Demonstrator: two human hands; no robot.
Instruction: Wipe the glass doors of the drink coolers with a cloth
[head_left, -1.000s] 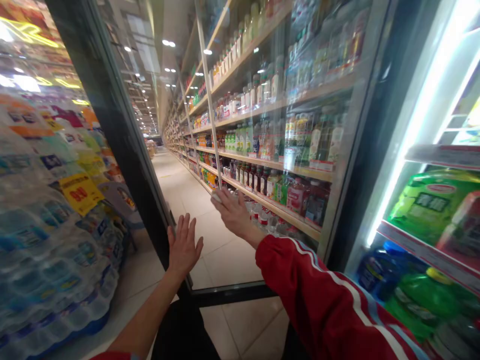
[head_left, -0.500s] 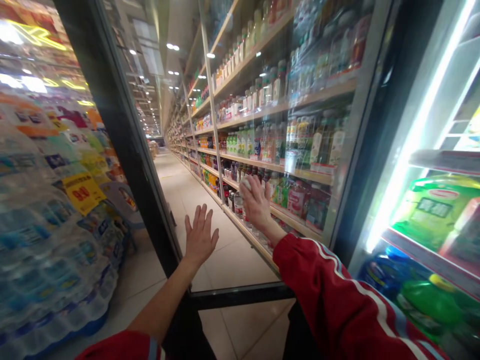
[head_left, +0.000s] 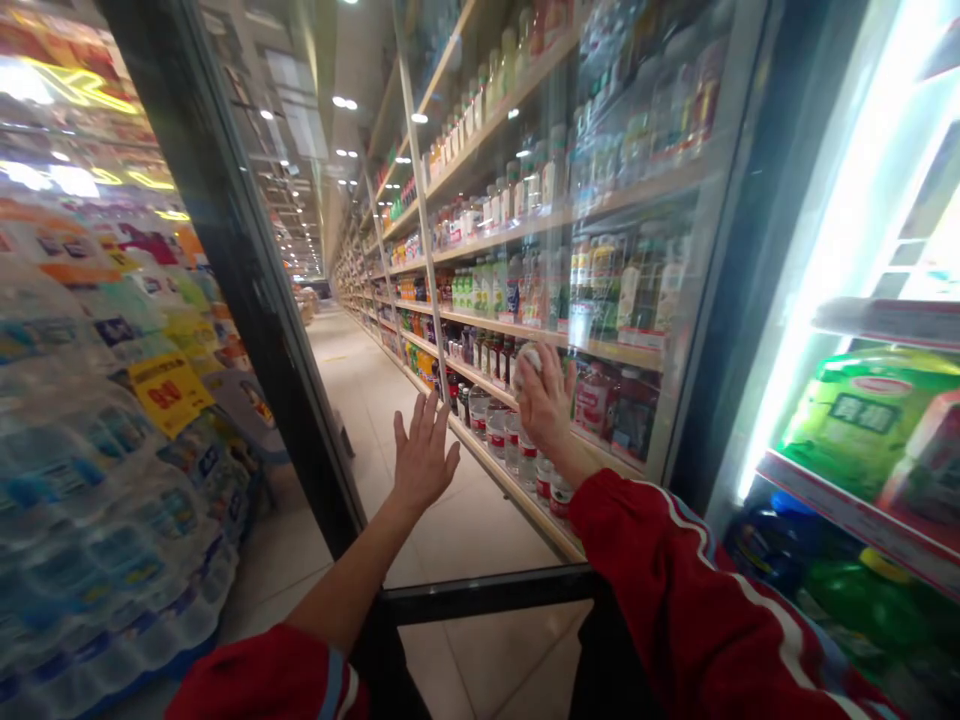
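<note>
A glass door [head_left: 487, 250] in a black frame stands in front of me. My right hand [head_left: 549, 405] is at the pane right of the middle, its fingers over a crumpled whitish cloth [head_left: 529, 358] that bears on the glass. Part of the cloth is hidden under the fingers. To the left and slightly lower, my left hand [head_left: 426, 450] is held up with spread fingers and nothing in it. It is close to the glass, and I cannot tell whether its palm touches.
Shelves of bottled drinks [head_left: 480, 285] appear in the pane. On the left stand stacked packs of water bottles [head_left: 112, 520] with a yellow price sign [head_left: 169, 392]. Lit shelves at right hold a green jug [head_left: 862, 410]. The door's bottom rail [head_left: 487, 592] crosses above the tiled floor.
My right hand has slid rightward across the glass with the cloth. My left hand has shifted right and slightly up, still spread.
</note>
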